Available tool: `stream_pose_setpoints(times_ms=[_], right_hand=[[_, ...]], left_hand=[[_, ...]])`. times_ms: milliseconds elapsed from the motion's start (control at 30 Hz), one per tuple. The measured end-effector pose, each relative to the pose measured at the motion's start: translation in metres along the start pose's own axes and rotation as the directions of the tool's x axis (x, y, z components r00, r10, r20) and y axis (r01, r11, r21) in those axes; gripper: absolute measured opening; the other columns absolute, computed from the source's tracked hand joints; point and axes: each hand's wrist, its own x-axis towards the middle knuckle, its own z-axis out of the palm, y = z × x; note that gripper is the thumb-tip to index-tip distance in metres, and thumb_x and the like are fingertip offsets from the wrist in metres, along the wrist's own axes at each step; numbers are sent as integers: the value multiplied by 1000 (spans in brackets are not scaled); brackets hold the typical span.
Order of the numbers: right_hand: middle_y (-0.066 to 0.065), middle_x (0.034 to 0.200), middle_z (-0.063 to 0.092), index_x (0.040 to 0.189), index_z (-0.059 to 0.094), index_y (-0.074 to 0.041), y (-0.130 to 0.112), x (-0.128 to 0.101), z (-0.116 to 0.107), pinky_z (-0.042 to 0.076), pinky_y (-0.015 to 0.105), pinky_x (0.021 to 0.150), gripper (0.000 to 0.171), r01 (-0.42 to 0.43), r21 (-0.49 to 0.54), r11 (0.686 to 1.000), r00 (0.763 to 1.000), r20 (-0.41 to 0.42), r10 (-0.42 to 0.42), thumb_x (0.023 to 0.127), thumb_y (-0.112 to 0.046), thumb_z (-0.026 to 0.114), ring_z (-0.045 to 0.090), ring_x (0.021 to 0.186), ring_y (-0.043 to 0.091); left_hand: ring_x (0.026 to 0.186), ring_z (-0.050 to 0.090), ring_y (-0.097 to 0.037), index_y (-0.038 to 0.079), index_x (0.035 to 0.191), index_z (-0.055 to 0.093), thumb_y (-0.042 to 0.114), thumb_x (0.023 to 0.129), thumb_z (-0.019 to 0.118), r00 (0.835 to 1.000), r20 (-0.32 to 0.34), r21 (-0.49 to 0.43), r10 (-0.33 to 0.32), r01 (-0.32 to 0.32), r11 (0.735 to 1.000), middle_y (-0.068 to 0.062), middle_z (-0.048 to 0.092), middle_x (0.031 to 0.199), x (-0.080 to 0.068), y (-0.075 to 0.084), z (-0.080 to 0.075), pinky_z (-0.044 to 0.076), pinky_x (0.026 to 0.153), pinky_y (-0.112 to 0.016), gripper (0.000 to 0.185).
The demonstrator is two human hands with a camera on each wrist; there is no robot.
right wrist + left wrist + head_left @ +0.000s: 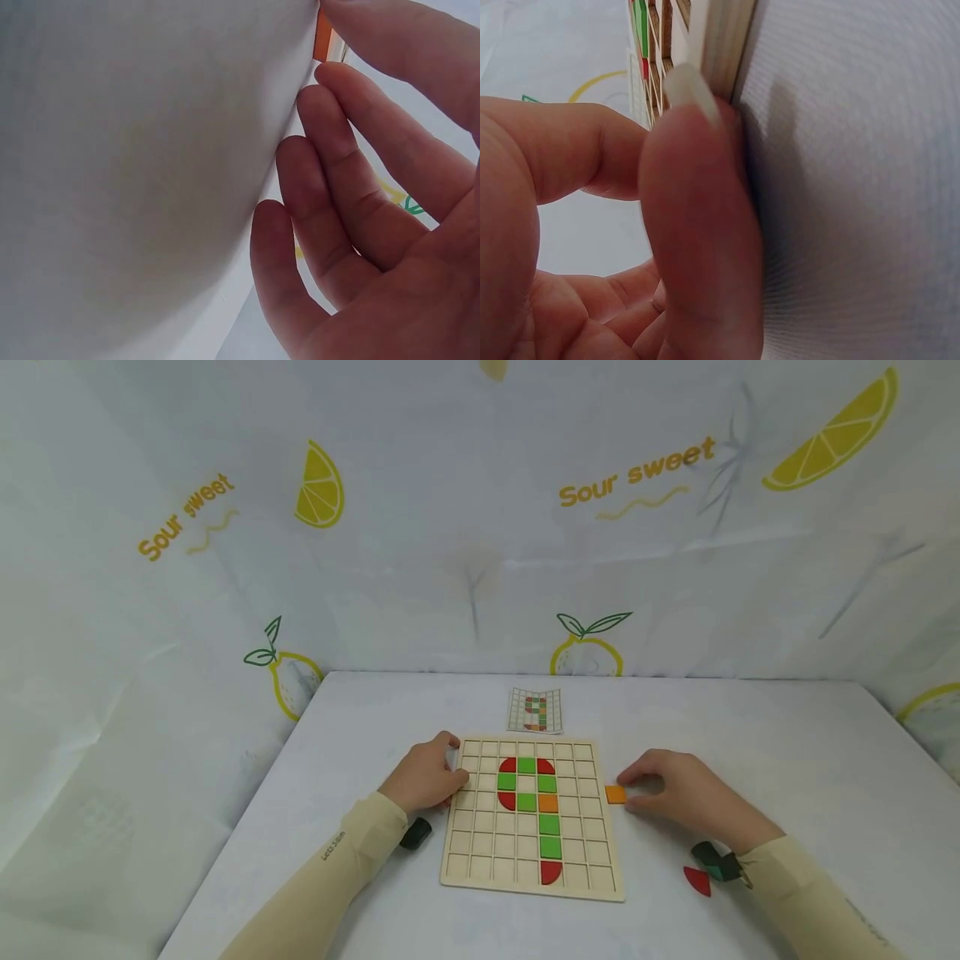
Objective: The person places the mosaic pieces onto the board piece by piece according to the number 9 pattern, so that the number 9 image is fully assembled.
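Note:
A pale wooden grid board [480, 847] lies flat on the table, with red, green and orange tiles set in it in the shape of a 9. My left hand [423, 772] grips the board's left edge near its far corner; the thumb [701, 225] lies against that edge in the left wrist view. Just off the board's right side, my right hand [678, 789] pinches an orange square tile [616, 795] between thumb and forefinger. In the right wrist view only a strip of this orange tile [322, 37] shows, and the other fingers are loosely bent.
Behind the board lies a small pattern card [516, 714] printed with the same coloured figure. A red quarter-round tile [697, 882] rests on the white table [360, 718] by the right wrist. A white cloth with lemon prints [465, 527] hangs at the back.

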Motion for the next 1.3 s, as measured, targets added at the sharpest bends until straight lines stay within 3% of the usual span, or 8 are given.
stream_pose_setpoints(times_ms=[467, 900, 1300], right_hand=[[-6, 111, 76, 108, 82, -21, 1, -2, 0, 55, 55, 102, 24, 26, -12, 1000, 999, -20, -26, 86, -22, 91, 68, 111, 24], [-5, 111, 77, 111, 82, -18, 1, -1, -5, 57, 51, 96, 24, 25, -31, 999, 999, -26, -26, 89, -24, 88, 69, 107, 22], [-7, 108, 74, 109, 83, -22, -21, -7, -12, 57, 47, 93, 19, 23, -48, 999, 999, -36, -25, 90, -23, 86, 66, 104, 19]], left_hand=[[53, 61, -16, 5, 152, 50, 20, 101, 67, 1000, -1, 9, 3, -3, 1000, -3, 68, 67, 0, 1, 1, 49, 58, -30, 56], [53, 62, -16, 5, 152, 50, 19, 100, 67, 1000, 2, 4, 2, -2, 1000, -4, 68, 68, 0, 0, 1, 49, 57, -30, 56], [51, 62, -16, 4, 151, 50, 18, 100, 66, 1000, -1, -2, 14, -14, 1000, -5, 68, 68, 1, -2, 0, 49, 57, -30, 56]])
